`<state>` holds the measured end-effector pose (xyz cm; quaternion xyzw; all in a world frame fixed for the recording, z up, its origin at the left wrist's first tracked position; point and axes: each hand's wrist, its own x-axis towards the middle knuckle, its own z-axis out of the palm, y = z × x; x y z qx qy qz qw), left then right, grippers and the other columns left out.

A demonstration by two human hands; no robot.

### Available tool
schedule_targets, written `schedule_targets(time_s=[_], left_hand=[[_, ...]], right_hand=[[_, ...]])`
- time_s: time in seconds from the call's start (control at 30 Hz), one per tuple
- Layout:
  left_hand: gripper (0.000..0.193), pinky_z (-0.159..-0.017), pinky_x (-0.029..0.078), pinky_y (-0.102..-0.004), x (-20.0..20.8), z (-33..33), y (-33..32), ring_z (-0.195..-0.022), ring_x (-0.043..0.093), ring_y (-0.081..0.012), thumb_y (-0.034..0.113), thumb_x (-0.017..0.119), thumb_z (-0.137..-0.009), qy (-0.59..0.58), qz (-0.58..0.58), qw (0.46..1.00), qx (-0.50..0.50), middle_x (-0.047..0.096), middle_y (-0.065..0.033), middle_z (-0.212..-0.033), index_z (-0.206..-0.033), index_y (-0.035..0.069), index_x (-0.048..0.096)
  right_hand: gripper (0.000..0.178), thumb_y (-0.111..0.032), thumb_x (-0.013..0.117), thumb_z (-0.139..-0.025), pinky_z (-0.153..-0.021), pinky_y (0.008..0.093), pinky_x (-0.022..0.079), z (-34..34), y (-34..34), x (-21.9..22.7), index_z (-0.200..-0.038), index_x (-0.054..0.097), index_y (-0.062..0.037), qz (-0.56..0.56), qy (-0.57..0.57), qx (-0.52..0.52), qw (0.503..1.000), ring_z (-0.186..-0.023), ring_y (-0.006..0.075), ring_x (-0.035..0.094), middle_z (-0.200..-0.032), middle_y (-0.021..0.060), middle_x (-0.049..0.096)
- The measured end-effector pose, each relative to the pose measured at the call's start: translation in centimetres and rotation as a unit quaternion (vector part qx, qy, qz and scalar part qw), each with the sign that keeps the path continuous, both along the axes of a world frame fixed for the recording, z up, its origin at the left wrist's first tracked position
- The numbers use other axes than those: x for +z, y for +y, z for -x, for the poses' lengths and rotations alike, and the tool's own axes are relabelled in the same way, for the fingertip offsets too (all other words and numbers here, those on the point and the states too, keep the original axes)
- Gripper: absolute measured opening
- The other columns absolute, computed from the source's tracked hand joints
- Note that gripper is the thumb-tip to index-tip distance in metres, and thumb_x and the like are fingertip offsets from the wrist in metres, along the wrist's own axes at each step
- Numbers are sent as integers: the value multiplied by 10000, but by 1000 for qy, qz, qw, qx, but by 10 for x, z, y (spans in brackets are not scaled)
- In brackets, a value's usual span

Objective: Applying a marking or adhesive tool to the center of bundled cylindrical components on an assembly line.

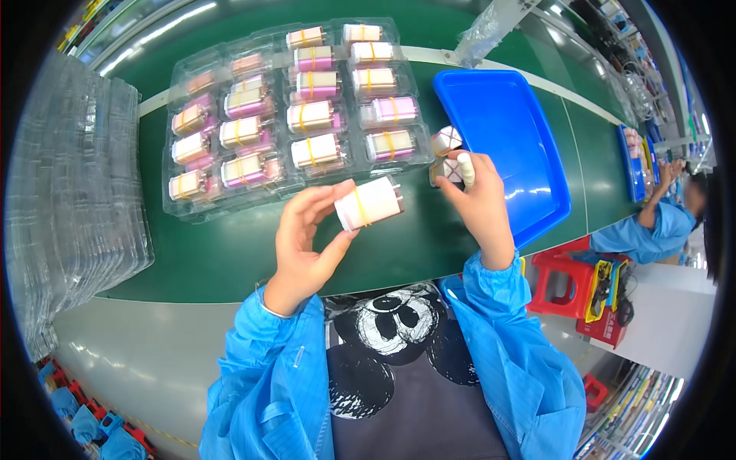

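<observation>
In my left hand [303, 238] is a white boxy part [371, 203] with a yellow rubber band around it and short pins at its right end. Thumb and fingers grip it by the left end, above the green table. My right hand [484, 201] pinches a small white cylindrical piece [466, 170] by the left edge of the blue tray. Close by its fingers, two pieces with crossed dark bands, an upper one [447, 139] and a lower one [448, 172], stand on the table; the fingers partly cover the lower one.
A stack of clear plastic trays [280, 178] holds several similar banded parts in its pockets. Tall piles of clear trays [77, 184] stand at the far left. The blue tray [506, 115] lies at right. Beyond it, another person [652, 226] sits near a red stool [563, 284].
</observation>
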<state>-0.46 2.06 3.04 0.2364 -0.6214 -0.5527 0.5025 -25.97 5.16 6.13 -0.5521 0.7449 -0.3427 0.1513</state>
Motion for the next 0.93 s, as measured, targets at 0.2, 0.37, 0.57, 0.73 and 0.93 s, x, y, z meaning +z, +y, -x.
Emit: schedule_targets(time_s=[0.2,0.37,0.57,0.73,0.93], left_hand=[[437,-994,437,-401,-6,-13,-14,-1203,532,-338,-98,684,-719,-105,210,970,57,552,-207,-1276,-1112,18,531],[455,-1002,420,-405,4,-47,-37,-1126,548,-300,-66,674,-736,-225,282,913,190,525,-161,-1192,-1145,20,494],[369,-923,475,-328,29,-129,-128,-1117,565,-225,12,525,-940,-185,103,942,261,536,-171,-1220,-1278,-19,381],[339,-935,455,-313,36,-157,-215,-1133,561,-181,27,574,-916,-274,104,932,211,596,-139,-1178,-1236,6,463],[423,-1043,374,-379,7,-194,-289,-1196,544,-311,41,659,-822,-503,263,811,140,595,-200,-1215,-1225,83,538]], right_hand=[[379,-71,749,-720,-828,355,484,-4,11,14,-1075,623,-31,-62,-57,193,978,-950,301,601,-1030,136,589],[376,-31,728,-734,-834,355,490,-25,21,24,-1092,619,-61,-100,-76,287,950,-968,293,604,-1049,109,575],[383,-46,724,-748,-826,364,498,-33,21,19,-1113,611,-69,-83,-119,324,935,-974,302,606,-1083,97,582],[374,-100,714,-764,-812,364,506,-42,17,12,-1122,607,-81,-72,-110,347,929,-971,290,613,-1081,87,584],[412,-91,725,-760,-863,359,493,-29,26,12,-1154,606,-84,-69,-99,322,939,-1008,281,603,-1103,97,585]])
